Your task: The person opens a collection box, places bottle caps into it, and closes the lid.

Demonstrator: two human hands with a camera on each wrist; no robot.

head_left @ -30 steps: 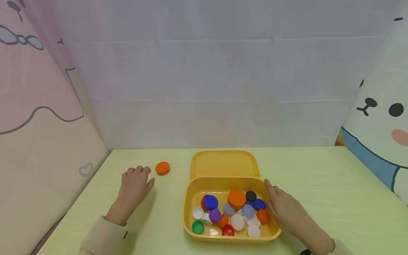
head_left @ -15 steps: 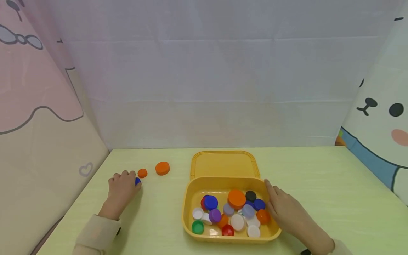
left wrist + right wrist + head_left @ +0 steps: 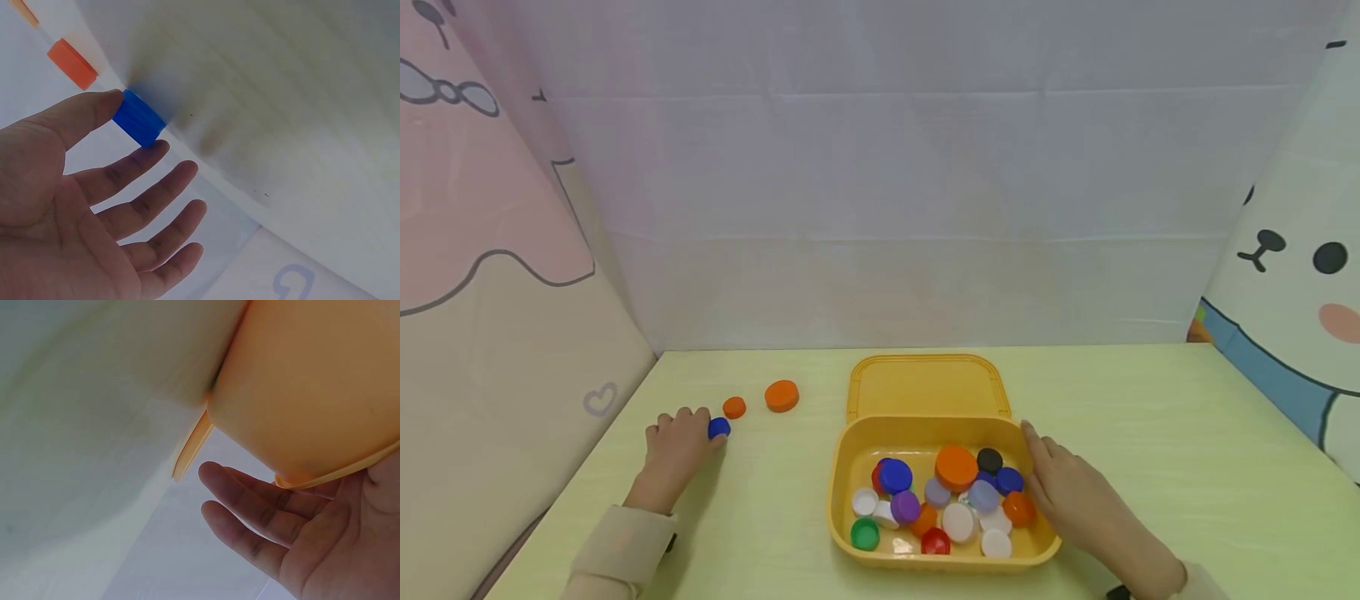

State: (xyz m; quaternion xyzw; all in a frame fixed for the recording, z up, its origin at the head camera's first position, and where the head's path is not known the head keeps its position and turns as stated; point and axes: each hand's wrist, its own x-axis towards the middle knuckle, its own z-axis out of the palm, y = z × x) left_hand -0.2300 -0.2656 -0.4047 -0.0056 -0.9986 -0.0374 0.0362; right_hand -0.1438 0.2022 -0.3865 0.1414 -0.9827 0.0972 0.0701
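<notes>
A blue bottle cap [image 3: 718, 427] stands on the table at the left. Beside it is my left hand [image 3: 673, 454]; in the left wrist view the thumb and index fingertips lie at opposite edges of that blue cap [image 3: 139, 119], the other fingers spread and relaxed. Just past it sit a small orange cap [image 3: 734, 407] and a larger orange cap [image 3: 782, 396]. My right hand [image 3: 1078, 496] rests against the right side of a yellow box [image 3: 842, 533] with its fingers extended. In the right wrist view, the fingers lie under the box's rim [image 3: 350, 472].
Inside the box lie several loose caps, among them a purple cap [image 3: 905, 507], a green cap [image 3: 865, 534] and a black cap [image 3: 989, 460]. A yellow lid [image 3: 928, 387] lies behind the box. A pale curtain [image 3: 910, 208] hangs at the table's far edge.
My left hand has drawn back to the left, uncovering the small orange cap and then the blue cap. Over the last half second the blue cap stays put. My right hand has not moved.
</notes>
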